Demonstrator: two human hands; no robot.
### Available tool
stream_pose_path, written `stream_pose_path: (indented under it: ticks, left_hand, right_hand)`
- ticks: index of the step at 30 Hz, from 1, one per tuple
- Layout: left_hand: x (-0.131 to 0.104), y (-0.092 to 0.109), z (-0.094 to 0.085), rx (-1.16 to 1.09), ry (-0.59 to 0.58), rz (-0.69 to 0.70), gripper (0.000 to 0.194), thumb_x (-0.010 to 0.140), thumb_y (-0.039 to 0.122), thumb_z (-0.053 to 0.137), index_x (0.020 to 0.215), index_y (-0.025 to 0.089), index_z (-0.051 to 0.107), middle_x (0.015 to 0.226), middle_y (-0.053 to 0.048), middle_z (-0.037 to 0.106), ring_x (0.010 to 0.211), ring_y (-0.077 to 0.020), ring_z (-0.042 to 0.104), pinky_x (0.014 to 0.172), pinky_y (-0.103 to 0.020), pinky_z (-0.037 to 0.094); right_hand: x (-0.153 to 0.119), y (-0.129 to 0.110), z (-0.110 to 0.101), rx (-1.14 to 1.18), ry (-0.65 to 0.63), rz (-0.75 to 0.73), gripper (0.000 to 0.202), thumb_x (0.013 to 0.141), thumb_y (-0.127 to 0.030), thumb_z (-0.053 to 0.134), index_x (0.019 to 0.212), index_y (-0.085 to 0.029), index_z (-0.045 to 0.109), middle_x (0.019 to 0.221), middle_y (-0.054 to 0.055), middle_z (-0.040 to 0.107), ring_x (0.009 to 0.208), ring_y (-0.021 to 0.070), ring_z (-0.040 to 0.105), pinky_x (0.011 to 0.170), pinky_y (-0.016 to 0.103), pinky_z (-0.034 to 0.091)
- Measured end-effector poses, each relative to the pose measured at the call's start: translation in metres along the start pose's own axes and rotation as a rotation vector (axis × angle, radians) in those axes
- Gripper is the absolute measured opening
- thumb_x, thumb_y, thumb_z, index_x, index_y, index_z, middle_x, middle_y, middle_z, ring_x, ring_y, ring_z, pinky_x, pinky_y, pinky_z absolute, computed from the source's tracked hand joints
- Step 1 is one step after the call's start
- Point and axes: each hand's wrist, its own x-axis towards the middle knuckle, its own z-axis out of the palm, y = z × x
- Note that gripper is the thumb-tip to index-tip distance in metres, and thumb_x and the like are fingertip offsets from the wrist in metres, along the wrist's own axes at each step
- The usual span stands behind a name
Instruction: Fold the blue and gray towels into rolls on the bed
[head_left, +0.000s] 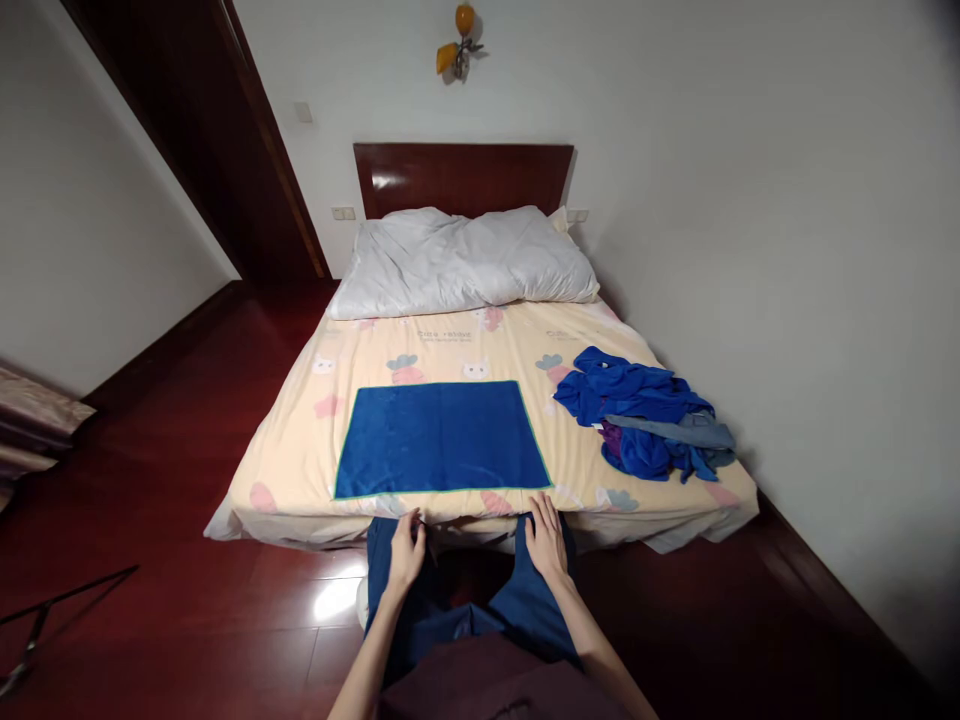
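A blue cloth (pixel 446 437) with a thin green border lies spread flat on the bed, its near edge just beyond my hands. My left hand (pixel 406 550) rests by my left knee, below the cloth's near left part, with nothing seen in it. Close to the cloth's near right corner, my right hand (pixel 546 535) lies over my right knee at the mattress edge, fingers stretched out and holding nothing. To the right sits a crumpled heap of clothes (pixel 637 400), mostly bright blue, with grey-blue and purple pieces among them.
The bed (pixel 285 450) has a cream sheet with carrot and rabbit prints. A folded white quilt (pixel 465 262) lies before the dark wooden headboard (pixel 465 175). A wall stands close on the right. At lower left, a thin black stand (pixel 45 607) is on the red floor, near a curtain (pixel 34 425).
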Motion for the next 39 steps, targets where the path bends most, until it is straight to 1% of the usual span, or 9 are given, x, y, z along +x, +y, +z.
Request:
stream_pose_path:
  ticks: [2,4,9,14,22,25,30,34,39]
  left_hand:
    - [-0.009,0.008,0.032,-0.339,-0.029,-0.228,0.035,0.085,0.035,0.064,0.116,0.018,0.063,0.098,-0.012,0.073,0.095,-0.0259,0.072,0.093,-0.044,0.056]
    - [-0.01,0.02,0.056,-0.67,-0.022,-0.433,0.031,0.085,0.028,0.067,0.114,0.017,0.061,0.089,-0.009,0.073,0.082,-0.0213,0.073,0.085,-0.038,0.059]
    - [0.01,0.05,0.074,-1.158,0.064,-0.698,0.016,0.089,0.011,0.062,0.105,0.015,0.061,0.1,-0.012,0.072,0.084,-0.0154,0.074,0.085,-0.03,0.06]
    - [0.028,0.064,0.076,-1.355,0.104,-0.737,0.009,0.095,0.01,0.054,0.097,0.013,0.062,0.107,-0.012,0.072,0.092,-0.0139,0.073,0.083,-0.023,0.061]
    - [0.045,0.065,0.092,-1.467,0.228,-0.756,0.023,0.099,0.011,0.046,0.116,0.013,0.061,0.116,-0.012,0.071,0.108,-0.0148,0.07,0.084,-0.021,0.063]
    - [0.053,0.065,0.096,-1.486,0.262,-0.773,0.025,0.098,0.01,0.047,0.118,0.013,0.061,0.118,-0.013,0.07,0.109,-0.0157,0.07,0.084,-0.022,0.063]
    - [0.068,0.06,0.102,-1.461,0.284,-0.823,0.019,0.099,0.012,0.05,0.112,0.012,0.064,0.122,-0.014,0.069,0.113,-0.0135,0.068,0.088,-0.018,0.06]
    - [0.069,0.052,0.106,-1.433,0.338,-0.868,0.016,0.1,0.014,0.051,0.107,0.011,0.065,0.123,-0.013,0.068,0.112,-0.012,0.068,0.087,-0.015,0.058]
    - [0.063,0.047,0.106,-1.495,0.404,-0.925,0.018,0.099,0.013,0.051,0.111,0.011,0.064,0.118,-0.012,0.069,0.111,-0.0145,0.069,0.089,-0.019,0.06]
  right_hand:
    - [0.0,0.002,-0.004,0.034,-0.03,-0.01,0.052,0.098,-0.028,0.033,0.145,-0.014,0.051,0.157,0.012,0.042,0.151,0.0245,0.029,0.122,0.047,0.031]
    - [0.003,0.004,-0.006,0.065,-0.031,0.004,0.052,0.097,-0.024,0.033,0.143,-0.015,0.053,0.154,0.011,0.046,0.15,0.0234,0.03,0.121,0.047,0.034]
    - [0.006,0.005,-0.005,0.125,-0.002,0.027,0.051,0.094,-0.022,0.035,0.141,-0.018,0.056,0.15,0.009,0.052,0.149,0.0224,0.033,0.12,0.046,0.036]
    - [0.007,0.004,-0.006,0.127,0.009,0.035,0.05,0.094,-0.022,0.035,0.137,-0.015,0.058,0.149,0.01,0.052,0.148,0.021,0.034,0.121,0.042,0.035]
    - [0.006,0.003,-0.006,0.089,0.011,0.009,0.049,0.093,-0.02,0.036,0.136,-0.015,0.058,0.149,0.009,0.052,0.146,0.022,0.035,0.118,0.043,0.037]
    - [0.018,-0.002,-0.014,0.057,-0.01,0.063,0.045,0.093,-0.02,0.037,0.128,-0.013,0.064,0.138,0.013,0.061,0.136,0.0251,0.046,0.113,0.042,0.04]
    - [0.089,-0.032,-0.024,0.121,0.005,0.047,0.04,0.096,-0.025,0.037,0.116,-0.015,0.071,0.113,0.014,0.069,0.11,0.0276,0.059,0.101,0.042,0.047]
    - [0.184,-0.077,-0.015,0.184,0.02,-0.059,0.038,0.099,-0.025,0.037,0.116,-0.02,0.07,0.108,0.011,0.068,0.101,0.0224,0.064,0.093,0.033,0.051]
    - [0.315,-0.14,0.024,0.197,-0.157,-0.147,0.036,0.098,-0.019,0.041,0.124,-0.021,0.067,0.124,0.008,0.066,0.105,0.0178,0.066,0.095,0.027,0.051]
